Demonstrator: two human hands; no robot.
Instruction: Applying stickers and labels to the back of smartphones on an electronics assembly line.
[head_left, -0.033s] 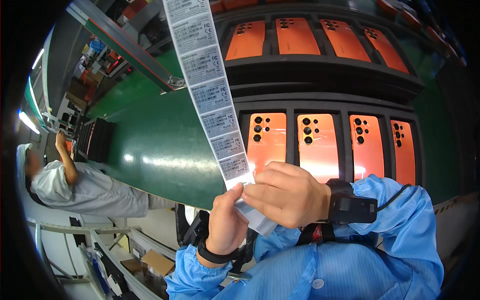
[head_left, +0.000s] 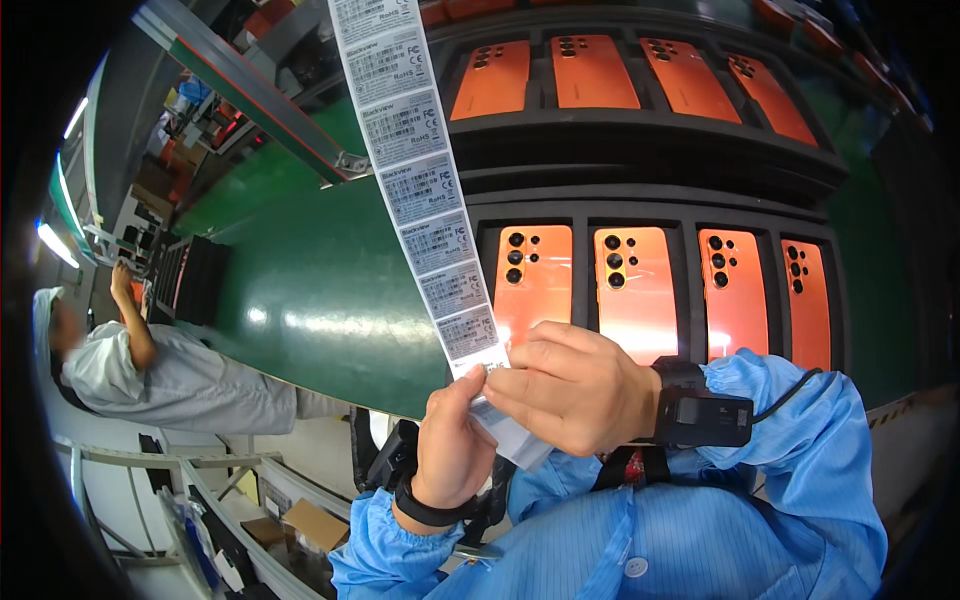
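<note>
A long strip of silver-grey printed labels (head_left: 420,190) on white backing runs from the top edge down to my hands. My left hand (head_left: 452,445) pinches the strip near its lower end, thumb on top. Beside it my right hand (head_left: 570,395) is closed, fingertips pressed to the strip's end just by the left thumb. Whether a single label is lifted there is hidden by the fingers. White backing hangs out below both hands. Just beyond lies a black foam tray (head_left: 584,285) with several orange phones (head_left: 637,300), camera side up. My right hand partly covers the leftmost phone's lower end.
A second black tray (head_left: 640,150) with several orange phones (head_left: 595,75) lies behind the first. The green tabletop (head_left: 320,270) stretches left. A metal post (head_left: 260,90) rises at its far-left side. A person in pale workwear (head_left: 180,370) is at the left. An open cardboard box (head_left: 315,525) sits low at the left.
</note>
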